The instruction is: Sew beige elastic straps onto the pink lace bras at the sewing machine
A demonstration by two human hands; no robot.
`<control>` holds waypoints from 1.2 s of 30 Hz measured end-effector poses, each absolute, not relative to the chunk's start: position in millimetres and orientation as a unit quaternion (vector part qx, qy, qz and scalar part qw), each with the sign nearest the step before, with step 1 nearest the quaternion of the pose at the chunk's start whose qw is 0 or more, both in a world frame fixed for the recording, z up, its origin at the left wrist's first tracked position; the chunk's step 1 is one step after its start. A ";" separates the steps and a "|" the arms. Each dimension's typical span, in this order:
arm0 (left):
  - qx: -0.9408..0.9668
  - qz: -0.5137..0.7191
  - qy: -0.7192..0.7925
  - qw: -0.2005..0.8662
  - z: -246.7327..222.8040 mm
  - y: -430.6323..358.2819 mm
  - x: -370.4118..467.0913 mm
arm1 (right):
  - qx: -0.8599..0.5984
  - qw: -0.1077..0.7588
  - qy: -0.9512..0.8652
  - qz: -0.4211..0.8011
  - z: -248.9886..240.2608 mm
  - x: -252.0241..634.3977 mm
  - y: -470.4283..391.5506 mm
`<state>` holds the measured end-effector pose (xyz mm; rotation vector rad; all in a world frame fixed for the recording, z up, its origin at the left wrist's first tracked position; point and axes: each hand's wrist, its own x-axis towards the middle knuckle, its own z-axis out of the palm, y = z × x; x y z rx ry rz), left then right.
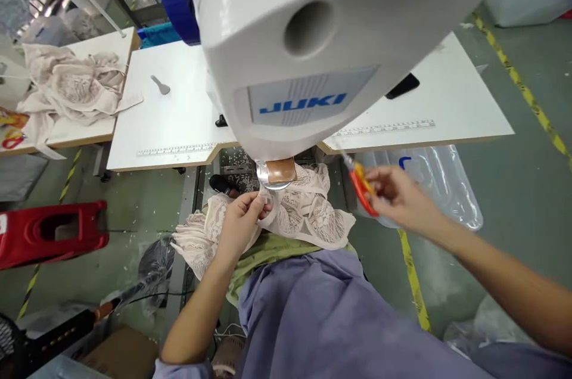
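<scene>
Pale pink lace bras (319, 218) lie across my lap under the head of a white sewing machine (313, 51). My left hand (250, 212) pinches the edge of the lace fabric close to the machine's round metal end (272, 175), which has a brown patch. Off to the right, my right hand (397, 194) is closed around red and orange scissors (363, 188), their blades pointing up and left toward the table edge. The scissors are apart from the fabric. Part of the lace under the machine head is hidden.
The white table (179, 123) has printed rulers, a grey spoon-shaped tool (159, 84) and a black phone (403, 86). More pink garments (75, 84) are piled on the left table. A clear plastic bin (440, 188) stands right; a red plastic stool (53, 233) lies left.
</scene>
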<state>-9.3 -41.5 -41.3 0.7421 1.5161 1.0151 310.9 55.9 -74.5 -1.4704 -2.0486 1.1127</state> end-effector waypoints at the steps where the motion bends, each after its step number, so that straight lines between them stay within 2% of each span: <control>1: 0.306 0.438 0.629 0.564 -41.5 -41.8 -9.8 | -0.482 0.198 -0.743 0.420 -71.4 305.6 33.5; 3: 0.296 0.450 0.608 0.583 -41.1 -42.2 -10.2 | -0.405 0.177 -0.796 0.414 -65.2 289.9 3.1; 6: 0.299 0.455 0.597 0.589 -37.8 -42.7 -9.2 | -0.351 0.153 -0.860 0.338 -59.8 262.7 -8.8; 12: 0.336 0.417 0.639 0.552 -27.4 -44.5 -4.7 | -0.326 0.186 -0.887 0.269 -65.3 232.9 6.3; 18: 0.375 0.386 0.649 0.538 -24.4 -44.2 -1.3 | -0.312 0.185 -0.889 0.279 -65.0 222.6 9.5; 24: 0.394 0.365 0.666 0.518 -24.3 -42.5 0.1 | -0.327 0.145 -0.873 0.331 -67.4 228.6 12.1; 30: 0.427 0.373 0.651 0.504 -28.3 -43.0 -9.5 | -0.359 0.211 -0.832 0.367 -75.9 242.5 2.9; 36: 0.431 0.371 0.634 0.523 -27.6 -39.7 -10.7 | -0.342 0.212 -0.829 0.389 -80.5 234.2 -2.1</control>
